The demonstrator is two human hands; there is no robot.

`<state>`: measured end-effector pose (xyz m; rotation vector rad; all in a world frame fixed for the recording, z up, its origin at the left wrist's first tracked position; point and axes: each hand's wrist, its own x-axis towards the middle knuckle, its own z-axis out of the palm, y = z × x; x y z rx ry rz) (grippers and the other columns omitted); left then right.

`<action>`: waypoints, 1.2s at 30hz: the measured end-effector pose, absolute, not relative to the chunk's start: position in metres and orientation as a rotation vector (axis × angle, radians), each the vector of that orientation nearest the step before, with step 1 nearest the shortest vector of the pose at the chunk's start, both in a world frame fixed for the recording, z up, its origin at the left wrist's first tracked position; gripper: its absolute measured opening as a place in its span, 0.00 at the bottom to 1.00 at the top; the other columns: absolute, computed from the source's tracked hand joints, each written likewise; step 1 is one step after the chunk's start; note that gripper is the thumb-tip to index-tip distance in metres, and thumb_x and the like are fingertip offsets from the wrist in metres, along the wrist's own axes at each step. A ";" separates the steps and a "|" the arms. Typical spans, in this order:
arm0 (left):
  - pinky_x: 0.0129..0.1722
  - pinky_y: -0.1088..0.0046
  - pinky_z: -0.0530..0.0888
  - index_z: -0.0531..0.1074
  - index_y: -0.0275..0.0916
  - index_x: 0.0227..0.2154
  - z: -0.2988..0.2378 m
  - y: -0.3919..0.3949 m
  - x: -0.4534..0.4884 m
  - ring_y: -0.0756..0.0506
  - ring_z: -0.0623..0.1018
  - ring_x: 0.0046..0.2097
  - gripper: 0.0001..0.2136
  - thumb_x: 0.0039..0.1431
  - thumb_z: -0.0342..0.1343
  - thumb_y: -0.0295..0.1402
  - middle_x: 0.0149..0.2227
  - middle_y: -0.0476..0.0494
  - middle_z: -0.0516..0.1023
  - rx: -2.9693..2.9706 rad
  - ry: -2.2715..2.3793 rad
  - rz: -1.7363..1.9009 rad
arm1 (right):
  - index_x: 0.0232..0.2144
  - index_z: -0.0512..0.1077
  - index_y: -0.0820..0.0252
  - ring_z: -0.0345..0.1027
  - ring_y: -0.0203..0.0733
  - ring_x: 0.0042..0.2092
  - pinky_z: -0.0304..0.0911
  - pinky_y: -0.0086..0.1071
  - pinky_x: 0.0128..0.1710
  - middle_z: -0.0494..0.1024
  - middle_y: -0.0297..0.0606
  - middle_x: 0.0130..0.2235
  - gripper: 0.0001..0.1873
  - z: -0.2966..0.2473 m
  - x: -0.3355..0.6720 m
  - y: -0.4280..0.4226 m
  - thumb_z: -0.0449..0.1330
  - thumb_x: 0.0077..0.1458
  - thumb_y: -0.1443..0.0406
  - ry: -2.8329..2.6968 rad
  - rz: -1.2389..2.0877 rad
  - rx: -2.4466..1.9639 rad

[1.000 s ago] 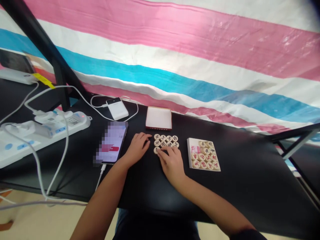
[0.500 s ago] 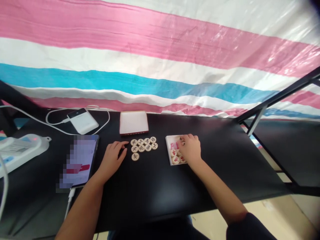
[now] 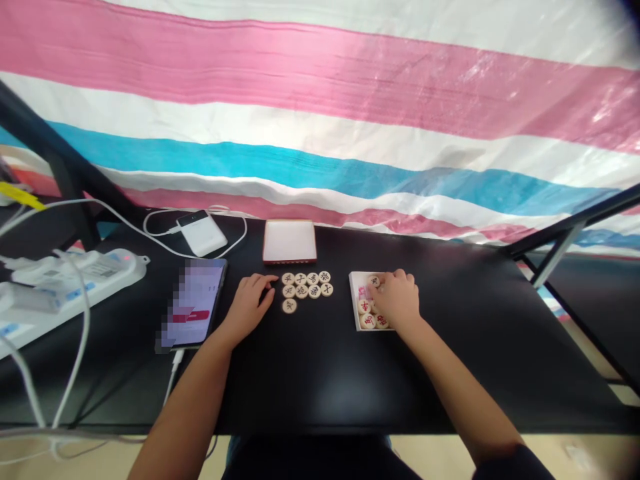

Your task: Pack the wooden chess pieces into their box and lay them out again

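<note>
Round wooden Chinese chess pieces (image 3: 301,291) with black characters lie face up in two rows, and a lone piece (image 3: 289,306) lies in front of them. My left hand (image 3: 251,300) rests on the table just left of these rows, fingers apart and holding nothing. Over the shallow white box (image 3: 353,293) is my right hand (image 3: 400,297), its fingers closed at a black-marked piece (image 3: 374,281). Pieces with red characters (image 3: 367,321) sit in the near part of that box. The hand hides the box's right side.
The white-lined box lid (image 3: 290,241) lies behind the rows. To the left are a phone (image 3: 203,300) on a cable, a white power bank (image 3: 203,233) and a power strip (image 3: 100,270) with cords. A striped plastic sheet (image 3: 300,120) hangs behind the black table (image 3: 320,373).
The camera view has turned left, so everything appears farther right and more of the power strip shows. My right fingers have shifted slightly, showing the black-marked piece in the box more plainly.
</note>
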<state>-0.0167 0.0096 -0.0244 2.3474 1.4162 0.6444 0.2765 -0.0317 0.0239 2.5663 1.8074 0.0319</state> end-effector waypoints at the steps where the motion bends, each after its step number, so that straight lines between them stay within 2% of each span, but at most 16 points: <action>1: 0.42 0.63 0.65 0.67 0.37 0.43 -0.025 0.009 -0.017 0.43 0.66 0.39 0.13 0.59 0.43 0.32 0.34 0.43 0.68 2.340 1.414 0.649 | 0.36 0.71 0.67 0.60 0.54 0.42 0.55 0.40 0.37 0.69 0.52 0.38 0.17 0.023 0.277 -0.032 0.52 0.51 0.59 1.815 0.032 2.572; 6: 0.43 0.64 0.65 0.67 0.37 0.43 -0.026 0.009 -0.016 0.43 0.66 0.39 0.12 0.58 0.44 0.31 0.34 0.43 0.68 2.290 1.422 0.690 | 0.35 0.71 0.67 0.60 0.53 0.40 0.56 0.40 0.37 0.68 0.50 0.37 0.17 0.029 0.276 -0.036 0.51 0.52 0.58 1.867 0.106 2.634; 9: 0.43 0.64 0.65 0.67 0.37 0.44 -0.027 0.009 -0.016 0.43 0.66 0.39 0.13 0.58 0.44 0.31 0.35 0.43 0.68 2.276 1.415 0.705 | 0.34 0.70 0.65 0.60 0.50 0.39 0.56 0.40 0.40 0.68 0.48 0.36 0.15 0.036 0.258 -0.045 0.53 0.51 0.58 2.077 0.108 2.645; 13: 0.44 0.63 0.64 0.67 0.36 0.44 -0.027 0.008 -0.016 0.43 0.66 0.40 0.13 0.58 0.44 0.30 0.35 0.43 0.68 2.277 1.419 0.698 | 0.32 0.68 0.60 0.60 0.45 0.38 0.57 0.38 0.41 0.67 0.42 0.35 0.10 0.026 0.209 -0.060 0.53 0.52 0.60 2.542 -0.227 2.390; 16: 0.44 0.63 0.64 0.66 0.36 0.44 -0.026 0.007 -0.016 0.43 0.66 0.40 0.13 0.59 0.43 0.29 0.36 0.42 0.68 2.283 1.419 0.690 | 0.33 0.67 0.60 0.60 0.45 0.38 0.59 0.38 0.39 0.68 0.42 0.35 0.08 0.009 0.177 -0.064 0.54 0.52 0.62 2.633 -0.324 2.277; 21: 0.44 0.62 0.65 0.66 0.35 0.44 -0.025 0.007 -0.016 0.43 0.66 0.40 0.12 0.58 0.44 0.29 0.36 0.42 0.69 2.287 1.412 0.678 | 0.39 0.64 0.62 0.60 0.45 0.39 0.60 0.40 0.39 0.69 0.43 0.37 0.10 -0.003 0.166 -0.063 0.53 0.53 0.64 2.648 -0.275 2.324; 26: 0.44 0.62 0.65 0.66 0.35 0.44 -0.028 0.008 -0.016 0.42 0.66 0.40 0.13 0.60 0.44 0.32 0.36 0.41 0.69 2.301 1.422 0.696 | 0.35 0.66 0.60 0.62 0.44 0.37 0.60 0.37 0.37 0.71 0.41 0.34 0.06 0.000 0.164 -0.062 0.51 0.54 0.66 2.722 -0.237 2.272; 30: 0.45 0.63 0.64 0.66 0.34 0.44 -0.026 0.008 -0.017 0.43 0.66 0.40 0.14 0.61 0.43 0.35 0.36 0.42 0.69 2.289 1.416 0.678 | 0.36 0.65 0.60 0.62 0.43 0.37 0.60 0.36 0.38 0.71 0.40 0.34 0.07 0.001 0.161 -0.061 0.52 0.54 0.65 2.763 -0.283 2.310; 33: 0.44 0.63 0.64 0.66 0.34 0.44 -0.025 0.008 -0.017 0.43 0.66 0.40 0.15 0.61 0.43 0.36 0.35 0.42 0.69 2.296 1.418 0.662 | 0.37 0.65 0.60 0.62 0.42 0.35 0.59 0.35 0.37 0.71 0.38 0.32 0.09 0.009 0.180 -0.058 0.53 0.54 0.63 2.741 -0.316 2.444; 36: 0.44 0.62 0.64 0.66 0.34 0.44 -0.027 0.009 -0.018 0.43 0.66 0.39 0.15 0.61 0.42 0.36 0.35 0.42 0.69 2.315 1.428 0.661 | 0.37 0.65 0.60 0.61 0.42 0.36 0.57 0.36 0.39 0.71 0.38 0.32 0.10 0.018 0.221 -0.051 0.52 0.53 0.62 2.532 -0.059 2.736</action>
